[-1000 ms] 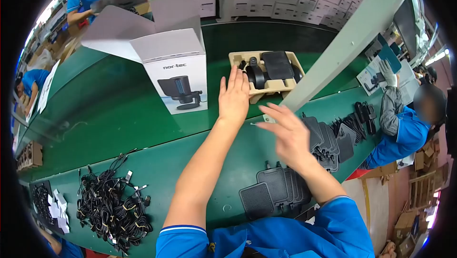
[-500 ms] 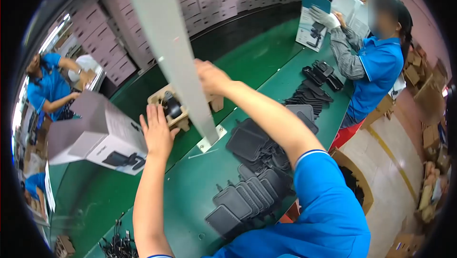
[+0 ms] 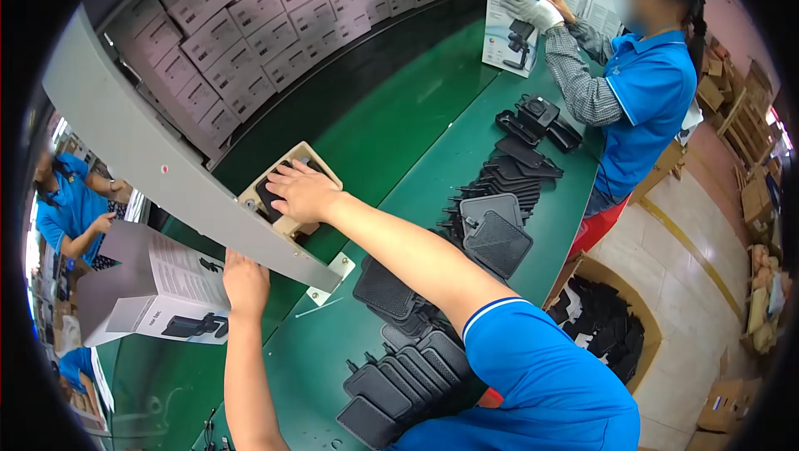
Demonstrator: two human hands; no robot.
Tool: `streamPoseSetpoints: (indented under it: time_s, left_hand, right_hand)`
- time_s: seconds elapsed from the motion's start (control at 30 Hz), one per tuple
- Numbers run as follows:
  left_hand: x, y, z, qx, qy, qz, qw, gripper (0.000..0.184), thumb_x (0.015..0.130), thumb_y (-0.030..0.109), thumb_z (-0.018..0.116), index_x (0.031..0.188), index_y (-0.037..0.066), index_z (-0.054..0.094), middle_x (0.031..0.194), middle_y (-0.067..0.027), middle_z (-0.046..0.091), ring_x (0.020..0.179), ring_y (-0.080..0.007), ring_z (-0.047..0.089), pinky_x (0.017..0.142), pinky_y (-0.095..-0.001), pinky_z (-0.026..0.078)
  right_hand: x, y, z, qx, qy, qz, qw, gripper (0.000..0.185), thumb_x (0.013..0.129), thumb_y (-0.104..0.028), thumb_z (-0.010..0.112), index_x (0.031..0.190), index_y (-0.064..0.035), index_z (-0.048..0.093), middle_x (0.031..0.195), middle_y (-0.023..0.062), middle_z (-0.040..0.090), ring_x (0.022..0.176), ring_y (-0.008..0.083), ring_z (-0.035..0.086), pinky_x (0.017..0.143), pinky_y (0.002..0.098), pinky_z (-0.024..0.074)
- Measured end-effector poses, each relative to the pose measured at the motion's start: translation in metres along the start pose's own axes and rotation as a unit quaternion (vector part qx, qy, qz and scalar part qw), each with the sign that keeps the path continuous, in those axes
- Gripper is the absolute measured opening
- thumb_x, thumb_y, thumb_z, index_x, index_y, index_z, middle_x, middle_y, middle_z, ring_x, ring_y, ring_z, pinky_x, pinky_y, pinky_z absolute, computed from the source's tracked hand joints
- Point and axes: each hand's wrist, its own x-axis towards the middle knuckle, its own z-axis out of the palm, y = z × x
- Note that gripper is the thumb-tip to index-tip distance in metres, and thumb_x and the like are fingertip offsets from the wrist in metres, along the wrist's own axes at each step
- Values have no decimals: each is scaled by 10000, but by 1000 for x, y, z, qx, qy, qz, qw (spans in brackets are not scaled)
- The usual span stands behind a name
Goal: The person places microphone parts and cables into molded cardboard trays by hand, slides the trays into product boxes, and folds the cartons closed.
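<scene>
My right hand (image 3: 301,195) lies over a tan moulded tray (image 3: 323,160), fingers spread across a black item (image 3: 268,195) that sits in it. The fingers cover much of that item, so its kind is unclear. Across the grey metal post (image 3: 166,151), my left hand (image 3: 246,284) is up against the post's lower edge, near an opened white printed box (image 3: 179,289). Its fingertips are hidden behind the post. The post also blocks part of the tray.
On the green bench (image 3: 316,368) lie rows of black flat pads (image 3: 408,376) and black devices (image 3: 541,118). A co-worker (image 3: 649,85) in a glove handles a printed box (image 3: 509,31). Stacked white cartons (image 3: 250,14) line the back. A carton of black pieces (image 3: 607,318) stands on the floor.
The view has shifted, and the tray now shows mostly right of the post. My right hand has come onto the black item. My left hand's fingers have gone behind the post.
</scene>
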Motion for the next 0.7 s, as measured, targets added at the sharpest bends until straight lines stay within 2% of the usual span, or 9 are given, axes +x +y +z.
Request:
streamPoseSetpoints:
  time_s: [0.13, 0.23, 0.33, 0.37, 0.43, 0.47, 0.57, 0.63, 0.7]
  left_hand:
    - [-4, 1, 2, -45, 48, -12, 998, 455, 695, 27, 648, 1129, -46, 533, 1159, -220, 537, 1174, -379, 444, 1041, -460, 321]
    - [-15, 2, 0, -37, 93, -81, 992, 460, 674, 31, 670, 1107, -46, 534, 1180, -207, 527, 1201, -376, 420, 1044, -485, 304]
    - [-16, 2, -17, 38, 34, -47, 998, 452, 655, 44, 689, 1079, -34, 551, 1160, -187, 544, 1184, -361, 439, 1046, -497, 297]
    - [-14, -1, -16, 72, 31, -23, 997, 393, 662, 58, 675, 1038, -12, 584, 1113, -161, 575, 1158, -323, 465, 1047, -495, 296]
    - [-6, -9, -5, 126, 43, 21, 991, 286, 740, 115, 584, 1005, 19, 633, 1039, -150, 612, 1077, -304, 524, 1015, -469, 338]
    - [-2, -11, 1, 122, -13, -22, 992, 291, 756, 109, 551, 1021, 23, 636, 1044, -156, 616, 1046, -314, 544, 976, -454, 374]
    - [0, -12, 3, 107, -30, -21, 994, 309, 740, 87, 536, 1024, 18, 637, 1018, -161, 626, 1021, -315, 557, 960, -433, 396]
    - [2, -9, 6, 54, -83, -116, 988, 360, 726, 107, 603, 1061, -24, 598, 1156, -195, 565, 1144, -311, 499, 1025, -417, 353]
    - [1, -8, 12, 65, -74, -100, 990, 462, 744, 113, 638, 1163, -37, 515, 1304, -195, 452, 1259, -305, 394, 1042, -396, 335]
  right_hand:
    - [0, 5, -4, 11, 7, 2, 1000, 509, 943, -401, 362, 1359, -114, 419, 1464, 48, 318, 1385, 209, 200, 1149, 374, 95]
    - [-2, 9, -2, -2, 16, 2, 1000, 506, 937, -401, 373, 1351, -117, 433, 1460, 52, 326, 1382, 211, 211, 1146, 376, 106]
    - [0, 11, 0, -29, 26, -16, 999, 504, 930, -397, 385, 1342, -113, 446, 1457, 55, 333, 1378, 211, 226, 1141, 381, 125]
    - [0, 13, 2, -29, 33, -20, 999, 503, 928, -395, 389, 1339, -111, 449, 1456, 56, 336, 1376, 211, 232, 1139, 384, 133]
    - [2, 15, 1, -45, 46, -29, 997, 498, 929, -390, 391, 1329, -101, 459, 1444, 60, 356, 1367, 217, 255, 1136, 386, 141]
    - [5, 15, -1, -43, 39, -24, 998, 497, 930, -388, 391, 1327, -98, 461, 1438, 62, 365, 1363, 220, 265, 1135, 386, 146]
    - [8, 19, 7, -57, 61, -19, 996, 489, 931, -375, 395, 1321, -88, 463, 1421, 71, 390, 1351, 227, 289, 1129, 387, 167]
    - [6, 21, 3, -32, 67, -17, 997, 481, 932, -365, 398, 1319, -88, 464, 1419, 73, 391, 1352, 227, 285, 1128, 384, 174]
    - [4, 21, 0, -29, 72, -15, 997, 476, 925, -377, 403, 1312, -111, 478, 1414, 75, 399, 1351, 215, 290, 1128, 379, 176]
